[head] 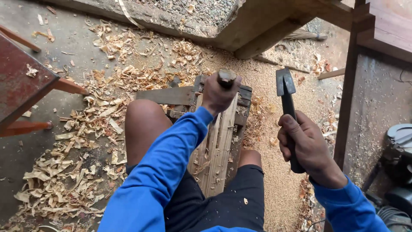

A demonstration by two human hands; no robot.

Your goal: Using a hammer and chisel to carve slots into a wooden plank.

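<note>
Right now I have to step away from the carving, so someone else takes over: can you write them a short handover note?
Left hand: fist closed around the chisel handle, held upright on the top end of the wooden workpiece.
Right hand: grips a dark hammer, raised to the right, clear of the chisel.
The workpiece lies between the knees, resting on a dark wooden block.
Done: long grooves cut along the piece; shavings cover the floor.
Left: further cuts at the top end, apparently.

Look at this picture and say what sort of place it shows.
Probably a woodworking workshop. Wood shavings and sawdust cover the concrete floor, the left hand holds a chisel on a carved plank, and the right hand holds a hammer.
</note>
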